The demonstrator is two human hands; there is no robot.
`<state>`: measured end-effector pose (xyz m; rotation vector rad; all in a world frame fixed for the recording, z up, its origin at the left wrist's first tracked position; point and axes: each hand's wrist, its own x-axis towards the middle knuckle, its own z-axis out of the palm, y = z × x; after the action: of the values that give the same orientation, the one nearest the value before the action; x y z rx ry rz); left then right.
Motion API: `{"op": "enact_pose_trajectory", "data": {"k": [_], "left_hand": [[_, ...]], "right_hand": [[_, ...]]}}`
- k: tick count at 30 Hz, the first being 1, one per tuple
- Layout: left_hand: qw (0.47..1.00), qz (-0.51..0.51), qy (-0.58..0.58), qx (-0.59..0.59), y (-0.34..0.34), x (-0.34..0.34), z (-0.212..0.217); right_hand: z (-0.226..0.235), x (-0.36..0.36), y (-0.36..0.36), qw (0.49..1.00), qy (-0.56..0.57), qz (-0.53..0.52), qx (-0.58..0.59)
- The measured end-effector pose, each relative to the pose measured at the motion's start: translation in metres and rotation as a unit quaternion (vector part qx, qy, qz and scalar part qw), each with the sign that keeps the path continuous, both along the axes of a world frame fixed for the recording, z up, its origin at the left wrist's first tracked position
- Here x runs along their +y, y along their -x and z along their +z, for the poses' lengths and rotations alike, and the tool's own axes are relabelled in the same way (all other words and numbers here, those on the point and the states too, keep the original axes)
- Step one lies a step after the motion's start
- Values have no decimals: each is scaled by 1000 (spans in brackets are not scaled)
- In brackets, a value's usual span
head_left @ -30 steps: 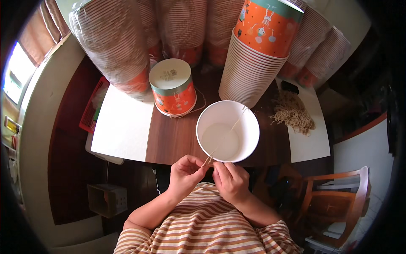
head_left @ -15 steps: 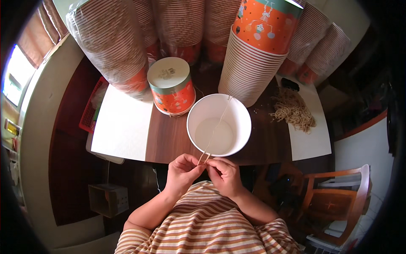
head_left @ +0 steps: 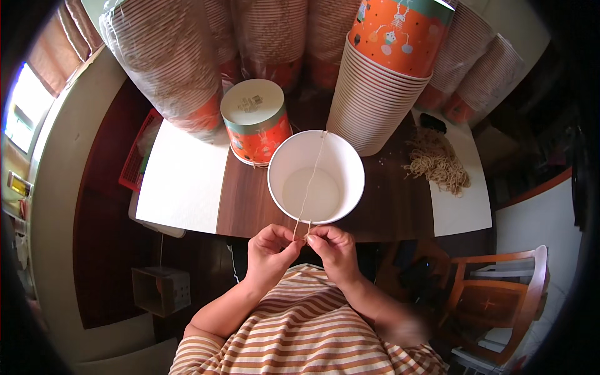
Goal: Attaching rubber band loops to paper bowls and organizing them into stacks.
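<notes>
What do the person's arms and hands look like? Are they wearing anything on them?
Both hands, the left hand and the right hand, are bare: no gloves, and no rings or watch that I can make out. The forearms are bare too. Short sleeves of a shirt with orange-brown and cream stripes cover the upper arms.

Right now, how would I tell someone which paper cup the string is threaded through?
Start at the dark wooden table under the tall stacks of orange cups. Just ahead of the left hand and right hand stands a single cup. Unlike the upside-down orange cup beside it, it is upright, showing its white inside, with a thin string crossing it.
</notes>
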<state>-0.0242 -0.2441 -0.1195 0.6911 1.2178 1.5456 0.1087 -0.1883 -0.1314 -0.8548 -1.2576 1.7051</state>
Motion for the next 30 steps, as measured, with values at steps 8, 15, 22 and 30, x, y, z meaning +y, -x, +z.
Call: {"op": "enact_pose_trajectory", "data": {"k": [8,15,22,30], "left_hand": [[987,23,-28,154,-2,0,2],[1000,-3,-5,17,-1,3,4],[999,-11,-14,-29,-1,3,0],[999,3,-42,-9,-5,3,-1]], "right_hand": [[3,4,-3,995,90,31,43],[-5,8,-5,934,268,111,209],[-6,11,-6,939,259,118,190],[-8,12,-9,942,248,124,188]]}}
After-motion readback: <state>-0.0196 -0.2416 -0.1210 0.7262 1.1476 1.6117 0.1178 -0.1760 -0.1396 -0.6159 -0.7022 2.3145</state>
